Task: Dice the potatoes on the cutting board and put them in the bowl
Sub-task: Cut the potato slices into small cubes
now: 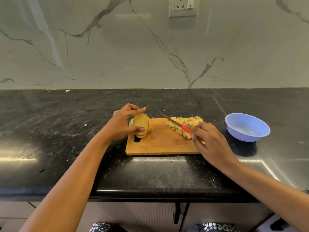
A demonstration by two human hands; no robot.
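A wooden cutting board [160, 144] lies on the black counter. My left hand [122, 124] grips a stack of potato slices [142, 125] standing on edge at the board's left end, thumb in front and fingers over the top. My right hand [207, 139] holds a red-handled knife [177, 123], its blade pointing up and left over the board. A pile of diced potato [184, 124] lies on the board's far right part, under and behind the knife. The light blue bowl [247, 126] stands to the right of the board and looks empty.
The black stone counter [66, 131] runs wide to both sides, with its front edge near my body. A marble wall with a power socket [183, 5] rises behind it. Small crumbs lie on the counter left of the board.
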